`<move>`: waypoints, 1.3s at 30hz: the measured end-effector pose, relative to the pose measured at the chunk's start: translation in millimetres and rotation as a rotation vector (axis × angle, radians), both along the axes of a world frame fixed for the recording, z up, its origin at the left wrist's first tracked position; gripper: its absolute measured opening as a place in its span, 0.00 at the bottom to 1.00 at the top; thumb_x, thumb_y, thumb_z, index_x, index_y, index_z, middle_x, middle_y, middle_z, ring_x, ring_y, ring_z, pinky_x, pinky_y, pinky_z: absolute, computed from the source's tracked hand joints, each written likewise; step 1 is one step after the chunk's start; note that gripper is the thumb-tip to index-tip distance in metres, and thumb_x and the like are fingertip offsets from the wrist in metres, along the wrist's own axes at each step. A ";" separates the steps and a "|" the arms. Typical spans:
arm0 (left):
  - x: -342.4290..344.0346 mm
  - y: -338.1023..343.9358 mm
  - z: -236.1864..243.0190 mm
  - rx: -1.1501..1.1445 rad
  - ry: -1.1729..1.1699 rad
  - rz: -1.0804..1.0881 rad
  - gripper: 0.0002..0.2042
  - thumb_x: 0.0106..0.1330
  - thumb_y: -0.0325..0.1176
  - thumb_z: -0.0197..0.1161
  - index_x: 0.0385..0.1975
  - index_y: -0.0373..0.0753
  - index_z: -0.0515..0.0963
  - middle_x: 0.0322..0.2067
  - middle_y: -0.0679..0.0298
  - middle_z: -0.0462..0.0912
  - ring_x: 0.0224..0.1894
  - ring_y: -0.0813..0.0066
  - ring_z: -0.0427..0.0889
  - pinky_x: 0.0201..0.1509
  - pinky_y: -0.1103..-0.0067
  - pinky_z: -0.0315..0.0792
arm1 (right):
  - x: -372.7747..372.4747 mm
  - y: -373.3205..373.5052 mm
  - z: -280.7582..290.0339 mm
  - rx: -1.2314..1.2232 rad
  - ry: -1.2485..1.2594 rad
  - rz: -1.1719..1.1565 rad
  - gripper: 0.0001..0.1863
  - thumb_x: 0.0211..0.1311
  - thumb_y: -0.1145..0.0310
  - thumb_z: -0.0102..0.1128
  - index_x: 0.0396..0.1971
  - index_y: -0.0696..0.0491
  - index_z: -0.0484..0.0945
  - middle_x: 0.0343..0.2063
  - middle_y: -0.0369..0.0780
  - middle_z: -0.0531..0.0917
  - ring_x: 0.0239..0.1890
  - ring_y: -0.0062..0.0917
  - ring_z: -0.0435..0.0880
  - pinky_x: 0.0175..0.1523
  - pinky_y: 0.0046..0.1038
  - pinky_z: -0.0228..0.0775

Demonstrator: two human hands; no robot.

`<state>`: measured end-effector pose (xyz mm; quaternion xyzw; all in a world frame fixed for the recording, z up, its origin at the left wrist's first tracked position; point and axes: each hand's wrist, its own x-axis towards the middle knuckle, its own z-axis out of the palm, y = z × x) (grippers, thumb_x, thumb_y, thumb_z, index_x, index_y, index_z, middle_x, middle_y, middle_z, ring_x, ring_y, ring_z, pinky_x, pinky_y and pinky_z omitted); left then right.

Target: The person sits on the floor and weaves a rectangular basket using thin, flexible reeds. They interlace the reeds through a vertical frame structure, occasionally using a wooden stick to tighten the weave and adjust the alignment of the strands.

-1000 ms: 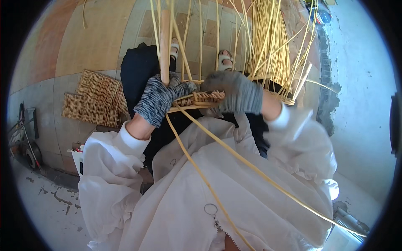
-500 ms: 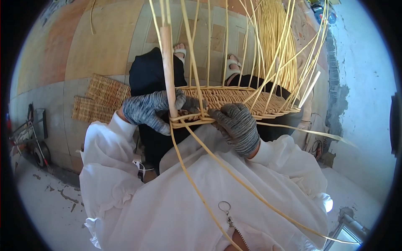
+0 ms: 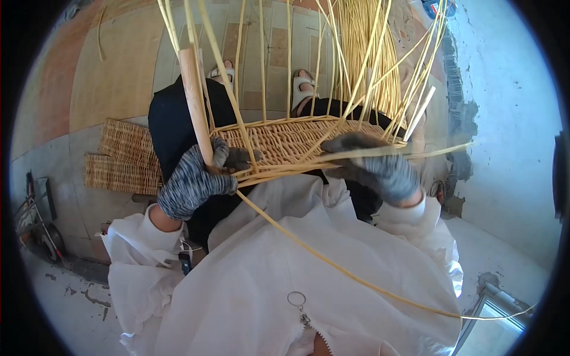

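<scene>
A half-woven wicker basket (image 3: 291, 142) lies across my lap, its long upright willow stakes standing from the rim. My left hand (image 3: 199, 178), in a grey striped glove, is closed round the basket's near left corner, at the foot of a thick wooden post (image 3: 195, 107). My right hand (image 3: 380, 172), gloved alike and blurred, is at the near edge with a willow rod (image 3: 439, 152) in its grip. That rod runs rightward along the edge. Another loose rod (image 3: 332, 264) trails from the left corner across my white garment.
Two woven wicker panels (image 3: 122, 160) lie on the floor at left. A big bundle of willow rods (image 3: 368, 47) lies beyond the basket. A wheeled metal frame (image 3: 44, 228) stands at far left, and a pale wall (image 3: 504, 130) rises at right.
One of two rods trailing over my garment now lies rightward along the near edge, with my right hand on it. My right hand moved right; basket and left hand shifted left in view.
</scene>
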<state>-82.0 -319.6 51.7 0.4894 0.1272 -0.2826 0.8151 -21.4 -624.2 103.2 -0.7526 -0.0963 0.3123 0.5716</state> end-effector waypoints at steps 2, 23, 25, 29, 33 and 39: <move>1.9 -2.3 -1.5 0.062 -0.013 0.040 0.17 0.43 0.21 0.67 0.27 0.45 0.65 0.29 0.67 0.73 0.35 0.77 0.76 0.32 0.83 0.73 | 29.5 12.9 -9.5 -0.235 -0.499 0.187 0.19 0.50 0.66 0.64 0.42 0.55 0.73 0.34 0.41 0.79 0.36 0.30 0.80 0.40 0.28 0.75; -6.4 5.2 -21.3 0.043 -0.126 0.102 0.18 0.47 0.14 0.66 0.21 0.44 0.63 0.35 0.59 0.78 0.41 0.71 0.79 0.46 0.78 0.76 | 17.2 118.6 -22.3 0.051 -0.270 -0.112 0.13 0.62 0.63 0.51 0.35 0.59 0.77 0.25 0.42 0.80 0.26 0.28 0.81 0.33 0.27 0.73; -5.1 5.9 -19.9 0.068 -0.152 0.101 0.18 0.47 0.14 0.66 0.21 0.44 0.63 0.35 0.60 0.78 0.40 0.72 0.79 0.45 0.79 0.76 | 18.2 80.6 -41.4 -0.317 -0.801 0.234 0.13 0.59 0.64 0.54 0.35 0.58 0.78 0.26 0.44 0.81 0.29 0.35 0.81 0.36 0.32 0.73; 0.1 -1.3 -23.8 0.071 -0.192 0.056 0.18 0.47 0.14 0.66 0.21 0.44 0.63 0.34 0.61 0.79 0.39 0.74 0.79 0.44 0.80 0.76 | 31.5 68.0 -32.8 -0.541 -0.626 0.565 0.13 0.56 0.61 0.56 0.28 0.57 0.79 0.24 0.46 0.77 0.32 0.38 0.78 0.41 0.35 0.70; -9.9 2.7 -15.0 0.084 -0.162 0.138 0.19 0.48 0.15 0.66 0.21 0.45 0.62 0.33 0.62 0.78 0.39 0.75 0.79 0.44 0.81 0.76 | -30.9 104.6 -15.3 -1.001 -1.053 0.480 0.15 0.54 0.60 0.56 0.28 0.59 0.77 0.24 0.45 0.77 0.28 0.41 0.76 0.40 0.35 0.70; -46.4 -7.1 -12.5 0.105 -0.192 0.102 0.18 0.46 0.16 0.67 0.23 0.43 0.63 0.34 0.60 0.79 0.41 0.72 0.79 0.44 0.77 0.76 | -57.6 49.6 -39.9 -0.562 -1.247 0.617 0.14 0.44 0.65 0.58 0.29 0.60 0.77 0.23 0.42 0.75 0.24 0.34 0.76 0.28 0.35 0.68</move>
